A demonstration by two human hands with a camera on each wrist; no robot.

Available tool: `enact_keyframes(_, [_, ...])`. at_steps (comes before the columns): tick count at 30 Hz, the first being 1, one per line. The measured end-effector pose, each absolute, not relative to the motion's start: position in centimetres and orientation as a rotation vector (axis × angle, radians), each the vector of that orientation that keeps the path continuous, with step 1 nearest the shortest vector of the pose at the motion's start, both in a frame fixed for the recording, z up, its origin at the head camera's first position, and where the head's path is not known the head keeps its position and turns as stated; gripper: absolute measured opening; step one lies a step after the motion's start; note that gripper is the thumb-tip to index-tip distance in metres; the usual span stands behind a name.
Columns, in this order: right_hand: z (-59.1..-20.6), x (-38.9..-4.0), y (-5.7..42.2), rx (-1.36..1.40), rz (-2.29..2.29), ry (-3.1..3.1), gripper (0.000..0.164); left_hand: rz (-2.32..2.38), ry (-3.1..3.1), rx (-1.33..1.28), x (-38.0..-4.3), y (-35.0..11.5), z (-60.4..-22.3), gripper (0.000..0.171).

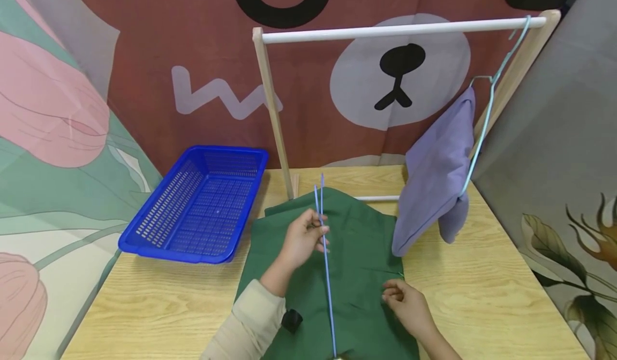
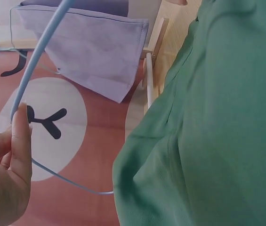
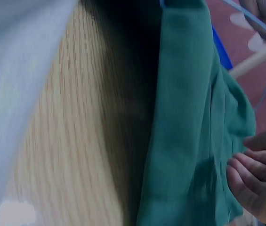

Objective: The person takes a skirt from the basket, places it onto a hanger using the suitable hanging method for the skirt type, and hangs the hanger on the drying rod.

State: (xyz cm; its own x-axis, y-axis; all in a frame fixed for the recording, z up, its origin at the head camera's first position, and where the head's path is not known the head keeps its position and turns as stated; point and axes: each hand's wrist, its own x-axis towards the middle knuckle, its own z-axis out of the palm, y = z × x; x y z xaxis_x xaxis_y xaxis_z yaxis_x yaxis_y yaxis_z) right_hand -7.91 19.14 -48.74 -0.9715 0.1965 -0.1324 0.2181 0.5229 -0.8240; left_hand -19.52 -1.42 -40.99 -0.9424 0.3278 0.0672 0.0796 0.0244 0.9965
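Observation:
My left hand (image 1: 303,237) pinches a light blue clothes hanger (image 1: 329,295) between thumb and fingers, holding it over the green garment (image 1: 361,242). Seen from the left wrist, the hanger (image 2: 38,52) runs up from the fingertips, and its lower end meets the green cloth (image 2: 227,117). My right hand (image 1: 409,306) is by the garment's right edge, fingers loosely bent and nothing held in them. From the right wrist, that hand (image 3: 260,174) overlaps the folds of the green cloth (image 3: 180,94). The garment lies spread on the wooden table.
A blue plastic basket (image 1: 193,242) stands on the table (image 1: 159,295) at the left. Behind the garment rises a wooden rack with a white rail (image 1: 337,32). A lavender garment (image 1: 434,162) hangs at the rack's right end on a pale blue hanger (image 1: 487,119).

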Motion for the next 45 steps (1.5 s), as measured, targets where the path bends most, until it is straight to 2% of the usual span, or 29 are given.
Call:
enact_keyframes(4, [-47.9, -7.8, 17.9, 0.232, -1.614, 2.559, 0.02, 2.052, 2.081, 0.419, -19.5, -1.4, -40.4, 0.01])
enact_keyframes(10, [-46.7, -7.5, 16.7, -0.013, -1.804, 2.274, 0.031, 2.092, 2.067, 0.395, -19.3, -1.3, -39.3, 0.013])
enact_keyframes(16, [-46.0, -7.3, 15.2, -0.101, -1.986, 1.931, 0.037, 2.128, 2.073, 0.352, -19.8, -1.0, -40.3, 0.017])
enact_keyframes(25, [-45.3, -7.0, 13.9, -0.23, -2.098, 1.742, 0.04, 2.16, 2.121, 0.368, -20.0, -0.8, -40.5, 0.011])
enact_keyframes(29, [-45.2, -7.0, 13.7, -0.257, -2.042, 1.865, 0.031, 2.197, 2.109, 0.448, -20.6, -0.9, -41.4, 0.01])
enact_keyframes(33, [-44.8, -7.1, 13.3, -0.267, -1.935, 2.026, 0.021, 2.181, 2.117, 0.431, -20.2, -0.8, -40.3, 0.013])
enact_keyframes(45, [-44.0, -7.5, 13.3, -0.477, -2.036, 2.078, 0.011, 1.993, 2.227, 0.598, -21.1, -1.8, -39.0, 0.023])
